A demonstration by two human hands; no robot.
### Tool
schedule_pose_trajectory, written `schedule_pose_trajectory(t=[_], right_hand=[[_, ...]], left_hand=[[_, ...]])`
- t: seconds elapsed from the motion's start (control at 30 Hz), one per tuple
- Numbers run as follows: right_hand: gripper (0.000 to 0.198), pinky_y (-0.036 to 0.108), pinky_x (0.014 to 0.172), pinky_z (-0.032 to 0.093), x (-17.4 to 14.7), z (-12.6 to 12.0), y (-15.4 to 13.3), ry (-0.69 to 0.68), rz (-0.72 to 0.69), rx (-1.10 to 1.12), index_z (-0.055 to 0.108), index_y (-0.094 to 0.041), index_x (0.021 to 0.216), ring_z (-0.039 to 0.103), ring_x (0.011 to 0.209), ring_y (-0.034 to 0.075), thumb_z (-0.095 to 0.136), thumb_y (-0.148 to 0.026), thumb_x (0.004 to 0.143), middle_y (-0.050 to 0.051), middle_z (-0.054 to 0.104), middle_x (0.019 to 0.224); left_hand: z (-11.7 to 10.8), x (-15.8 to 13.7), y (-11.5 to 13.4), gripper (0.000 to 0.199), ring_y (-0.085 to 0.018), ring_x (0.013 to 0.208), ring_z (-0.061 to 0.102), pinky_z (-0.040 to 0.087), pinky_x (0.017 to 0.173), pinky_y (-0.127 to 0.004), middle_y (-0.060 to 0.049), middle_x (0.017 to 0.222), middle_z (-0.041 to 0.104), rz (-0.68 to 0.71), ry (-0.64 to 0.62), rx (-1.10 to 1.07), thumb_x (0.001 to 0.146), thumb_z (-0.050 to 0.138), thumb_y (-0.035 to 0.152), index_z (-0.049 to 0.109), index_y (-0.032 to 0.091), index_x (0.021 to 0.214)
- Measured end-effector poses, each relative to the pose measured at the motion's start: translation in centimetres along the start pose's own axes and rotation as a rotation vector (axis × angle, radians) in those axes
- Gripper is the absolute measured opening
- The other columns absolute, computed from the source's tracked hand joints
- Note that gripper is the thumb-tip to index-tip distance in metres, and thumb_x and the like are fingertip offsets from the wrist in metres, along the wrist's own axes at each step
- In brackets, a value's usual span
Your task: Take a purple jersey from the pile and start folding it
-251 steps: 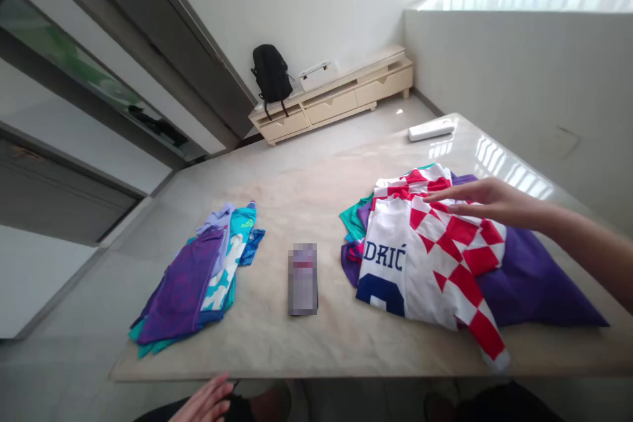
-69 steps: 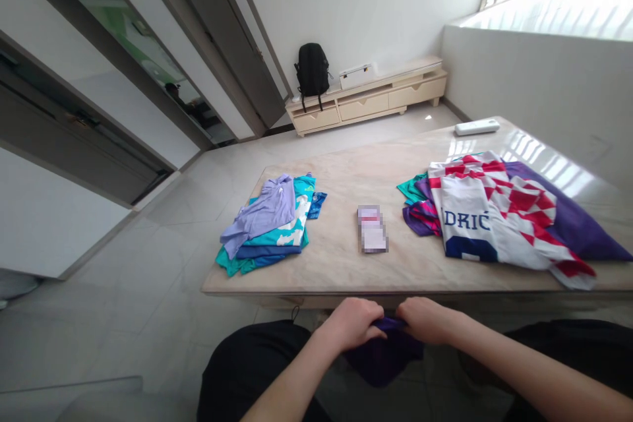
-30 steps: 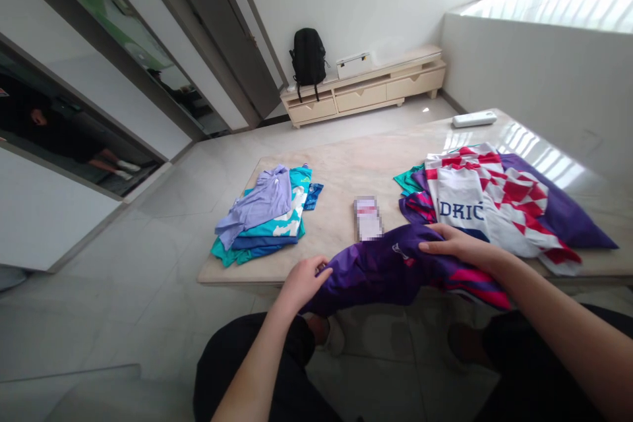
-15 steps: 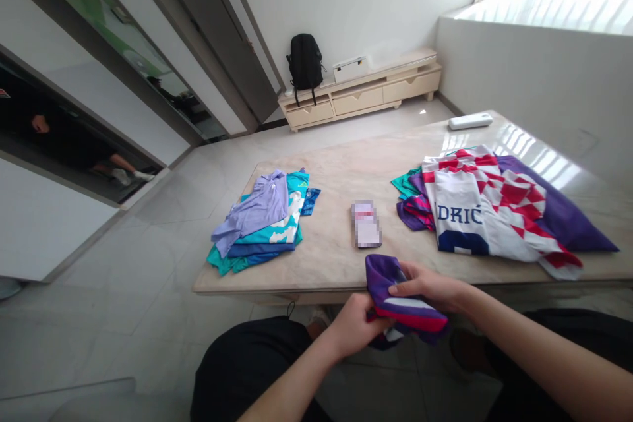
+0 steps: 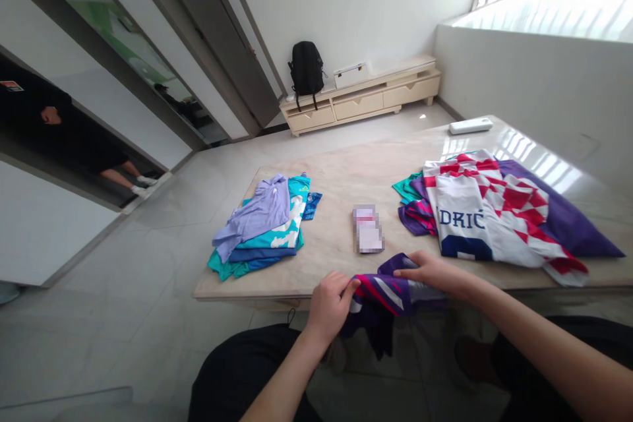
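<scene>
A purple jersey (image 5: 395,293) with pink and white stripes is stretched between my hands at the table's near edge, part of it hanging below. My left hand (image 5: 332,300) is closed on its left end, thumb on top. My right hand (image 5: 428,273) grips the upper right part, its fingers partly hidden by the cloth. Just beyond lies a phone-shaped object (image 5: 368,229), blurred out. To the right sits a pile with a red-and-white checked jersey (image 5: 509,201) on top, lettered "DRIĆ". On the left is a stack of folded clothes topped by a lavender shirt (image 5: 260,208).
The marble-look table (image 5: 341,175) carries a white oblong object (image 5: 471,125) at its far right. Against the back wall, a low cabinet (image 5: 359,105) holds a black backpack (image 5: 306,69) and a white box (image 5: 351,74). A person (image 5: 64,125) shows at the left.
My left hand has moved left and up, pulling one end of the jersey out. The bunched jersey is now spread wider, with dark cloth dangling beneath. My right hand keeps its hold.
</scene>
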State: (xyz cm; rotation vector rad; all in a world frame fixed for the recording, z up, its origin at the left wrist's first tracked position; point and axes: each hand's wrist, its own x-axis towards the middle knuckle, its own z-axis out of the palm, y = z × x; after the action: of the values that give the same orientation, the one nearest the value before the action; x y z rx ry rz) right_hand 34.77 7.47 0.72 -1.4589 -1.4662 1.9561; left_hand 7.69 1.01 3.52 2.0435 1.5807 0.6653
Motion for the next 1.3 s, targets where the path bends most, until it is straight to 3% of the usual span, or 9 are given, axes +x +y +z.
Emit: schedule_pose_trajectory(t=[0.2, 0.4, 0.57, 0.7, 0.8, 0.9, 1.03, 1.13, 1.3], right_hand=[[0.045, 0.030, 0.070, 0.057, 0.6, -0.4, 0.3, -0.049, -0.109, 0.185, 0.076, -0.015, 0.097, 0.072, 0.077, 0.022, 0.075, -0.057, 0.079, 0.007, 0.078, 0.089], [0.040, 0.030, 0.070, 0.059, -0.3, 0.3, -0.3, -0.075, -0.050, 0.569, 0.073, -0.017, 0.106, 0.073, 0.074, 0.019, 0.080, -0.047, 0.080, 0.008, 0.079, 0.092], [0.029, 0.024, 0.063, 0.057, -0.4, -0.7, -1.0, 0.020, -0.056, 0.563, 0.075, -0.015, 0.094, 0.072, 0.068, 0.017, 0.080, -0.040, 0.081, 0.007, 0.078, 0.084], [0.029, 0.025, 0.066, 0.059, -0.5, -1.8, -1.3, 0.078, -0.022, 0.541, 0.077, -0.016, 0.098, 0.074, 0.075, 0.020, 0.080, -0.039, 0.081, 0.010, 0.079, 0.094], [0.036, 0.024, 0.072, 0.061, -0.7, -2.4, -1.5, 0.138, -0.045, 0.585, 0.075, -0.018, 0.114, 0.075, 0.086, 0.022, 0.079, -0.033, 0.082, 0.011, 0.077, 0.107], [0.048, 0.020, 0.058, 0.056, -0.8, -2.8, -1.7, 0.149, -0.103, 0.634, 0.068, -0.022, 0.130, 0.073, 0.073, 0.017, 0.076, -0.030, 0.084, 0.007, 0.078, 0.092], [0.046, 0.017, 0.049, 0.049, -0.6, -2.6, -1.7, 0.171, -0.143, 0.670, 0.069, -0.020, 0.128, 0.067, 0.063, 0.013, 0.076, -0.032, 0.084, 0.005, 0.075, 0.084], [0.047, 0.021, 0.059, 0.052, -0.2, -2.2, -1.3, 0.155, -0.182, 0.597, 0.071, -0.020, 0.125, 0.069, 0.072, 0.015, 0.078, -0.036, 0.082, 0.007, 0.076, 0.094], [0.050, 0.028, 0.079, 0.053, 0.9, -0.4, 0.2, 0.095, -0.335, 0.269, 0.074, -0.018, 0.116, 0.069, 0.090, 0.021, 0.081, -0.048, 0.076, 0.007, 0.076, 0.104]], left_hand=[[0.7, -0.3, -0.2, 0.051, -0.014, 0.061, 0.044, 0.026, 0.061, -0.028, 0.002, 0.061, 0.042, -0.097, -0.014, -0.091, 0.102, 0.043, 0.050, 0.040, 0.019, 0.061], [1.0, -0.3, -0.2, 0.051, -0.015, 0.061, 0.047, 0.024, 0.059, -0.027, 0.001, 0.061, 0.048, -0.179, -0.085, -0.115, 0.103, 0.036, 0.051, 0.045, 0.019, 0.064], [-0.6, 0.0, -0.7, 0.046, -0.018, 0.067, 0.055, 0.027, 0.062, -0.028, -0.003, 0.071, 0.062, -0.152, -0.055, 0.116, 0.104, 0.037, 0.044, 0.058, 0.020, 0.072], [-2.1, 0.4, -1.4, 0.048, -0.018, 0.068, 0.057, 0.030, 0.063, -0.028, -0.004, 0.072, 0.065, -0.172, 0.045, 0.100, 0.103, 0.037, 0.046, 0.063, 0.020, 0.073], [-2.6, 0.7, -2.1, 0.052, -0.019, 0.067, 0.057, 0.035, 0.063, -0.028, -0.004, 0.067, 0.063, -0.235, 0.132, -0.092, 0.100, 0.042, 0.055, 0.063, 0.018, 0.069], [-2.1, 1.0, -2.3, 0.053, -0.023, 0.076, 0.064, 0.046, 0.072, -0.030, -0.006, 0.076, 0.071, -0.349, 0.136, -0.514, 0.093, 0.050, 0.064, 0.070, 0.016, 0.079], [-0.7, 1.0, -2.0, 0.054, -0.025, 0.082, 0.070, 0.053, 0.079, -0.035, -0.011, 0.089, 0.076, -0.498, 0.072, -0.979, 0.086, 0.064, 0.063, 0.073, 0.012, 0.103], [0.1, 0.8, -1.8, 0.052, -0.024, 0.080, 0.071, 0.054, 0.077, -0.034, -0.011, 0.090, 0.077, -0.542, 0.066, -1.108, 0.085, 0.068, 0.059, 0.072, 0.012, 0.106], [0.7, 0.5, -1.8, 0.045, -0.017, 0.073, 0.068, 0.052, 0.072, -0.027, -0.006, 0.085, 0.074, -0.546, 0.043, -1.100, 0.084, 0.071, 0.057, 0.067, 0.015, 0.097]])
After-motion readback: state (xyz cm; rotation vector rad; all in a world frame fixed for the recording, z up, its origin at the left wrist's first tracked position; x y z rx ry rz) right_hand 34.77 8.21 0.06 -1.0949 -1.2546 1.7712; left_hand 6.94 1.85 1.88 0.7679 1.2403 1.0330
